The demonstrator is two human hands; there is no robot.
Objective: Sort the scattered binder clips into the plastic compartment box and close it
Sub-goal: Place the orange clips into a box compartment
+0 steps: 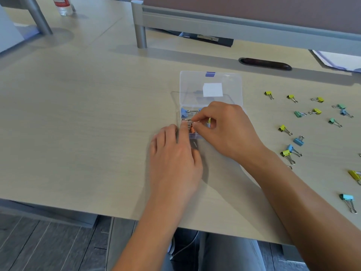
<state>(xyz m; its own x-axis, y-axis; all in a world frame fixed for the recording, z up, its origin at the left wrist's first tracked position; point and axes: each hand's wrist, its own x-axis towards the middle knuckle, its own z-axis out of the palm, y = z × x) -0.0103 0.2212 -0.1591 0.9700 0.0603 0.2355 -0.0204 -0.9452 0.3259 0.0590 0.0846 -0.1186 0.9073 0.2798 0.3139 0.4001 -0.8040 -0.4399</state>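
Note:
A clear plastic compartment box (182, 116) stands open at the desk's middle, its lid (212, 89) raised at the back with a white label. Blue clips (184, 112) lie in its far compartment. My right hand (224, 130) reaches over the box and pinches an orange binder clip (192, 130) by its wire handle above a near compartment. My left hand (173, 153) rests flat on the desk at the box's near left corner, index finger touching the box edge. Several yellow, green and blue clips (285, 129) lie scattered to the right.
A grey partition (234, 22) with a post (141, 34) runs along the back. A dark cable slot (265, 63) sits behind the box. Papers (340, 60) lie at the far right and a water bottle (63, 5) stands far left. The desk's front edge is close below my forearms.

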